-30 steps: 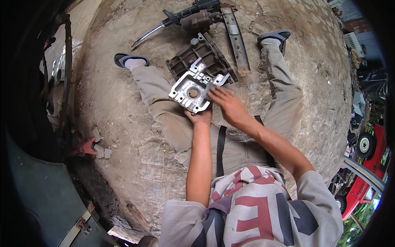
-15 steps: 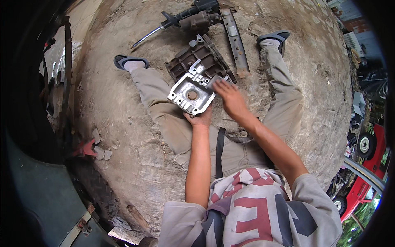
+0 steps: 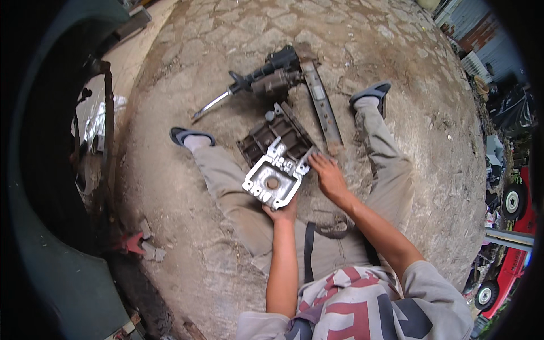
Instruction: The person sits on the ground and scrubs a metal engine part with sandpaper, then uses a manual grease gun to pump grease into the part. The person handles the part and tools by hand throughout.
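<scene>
A silvery cast-metal housing (image 3: 288, 198), a shallow open box with a round hole in its floor and bolt lugs on its rim, is tilted up between my legs. My left hand (image 3: 281, 213) grips its near edge from below, the fingers hidden beneath it. At the far right corner of the housing is my right hand (image 3: 331, 178), its fingers together and bent over the edge. Whatever may lie under those fingertips is hidden. Just beyond the housing, a brown ribbed metal casing (image 3: 258, 144) rests on the ground, partly covered by it.
Farther out lie a black shock absorber (image 3: 258, 78) with a shiny rod, a rusty cylindrical part (image 3: 273, 84) and a long flat metal bar (image 3: 322, 105). My outstretched legs flank the parts. A dark vehicle panel (image 3: 62, 272) stands at left, a red vehicle (image 3: 507, 277) at right.
My right hand has slid from over the housing's top to its far right corner. The whole scene sits lower in the picture as the view tilts. My left hand keeps its hold.
</scene>
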A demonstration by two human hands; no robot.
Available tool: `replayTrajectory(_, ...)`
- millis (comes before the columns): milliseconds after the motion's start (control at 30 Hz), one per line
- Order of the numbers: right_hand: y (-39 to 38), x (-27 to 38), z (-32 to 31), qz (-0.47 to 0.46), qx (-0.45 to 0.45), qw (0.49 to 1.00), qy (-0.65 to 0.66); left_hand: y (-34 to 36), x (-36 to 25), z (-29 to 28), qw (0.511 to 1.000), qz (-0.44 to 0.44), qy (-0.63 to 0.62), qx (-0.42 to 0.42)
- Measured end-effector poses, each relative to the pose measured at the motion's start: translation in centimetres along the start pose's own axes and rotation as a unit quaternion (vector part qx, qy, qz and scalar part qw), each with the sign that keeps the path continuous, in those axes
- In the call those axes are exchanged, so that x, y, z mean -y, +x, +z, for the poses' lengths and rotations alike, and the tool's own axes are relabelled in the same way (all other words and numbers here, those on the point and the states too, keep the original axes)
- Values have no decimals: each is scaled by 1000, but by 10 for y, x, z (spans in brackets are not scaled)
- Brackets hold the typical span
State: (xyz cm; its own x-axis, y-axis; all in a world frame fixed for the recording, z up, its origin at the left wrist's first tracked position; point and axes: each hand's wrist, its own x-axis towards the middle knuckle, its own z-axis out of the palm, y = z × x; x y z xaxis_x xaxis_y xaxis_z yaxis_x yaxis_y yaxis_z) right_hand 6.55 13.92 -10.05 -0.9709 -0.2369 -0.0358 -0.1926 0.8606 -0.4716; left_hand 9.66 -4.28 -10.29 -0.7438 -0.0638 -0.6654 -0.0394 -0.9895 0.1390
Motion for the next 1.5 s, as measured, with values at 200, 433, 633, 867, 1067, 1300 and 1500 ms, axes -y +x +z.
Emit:
replayTrajectory(200, -62, 83, -16, -211, 115, 965, 103, 25, -8, -57, 998, 35, 45, 0)
replayTrajectory(433, -22, 21, -4, -77, 2, 995, 61, 12, -5, -30, 994, -25, -59, 83)
replayTrajectory(633, -51, 78, -10, -154, 63, 984, 68, 45, -9, -89, 948, -115, -264, 134)
replayTrajectory(867, -54, 67, -6, -167, 39, 980, 105, 36, -2, -76, 997, -56, -44, -11)
replayTrajectory(1067, -5, 11, -1, -49, -40, 998, 29, 8, 1, -13, 999, -13, -36, 19)
replayTrajectory(1300, -55, 87, -28, -191, 103, 970, 105, 16, 2, -34, 999, 27, -4, -46)
replayTrajectory(1500, -23, 15, -8, -92, -4, 995, 39, 15, 2, -29, 994, -10, -69, 85)
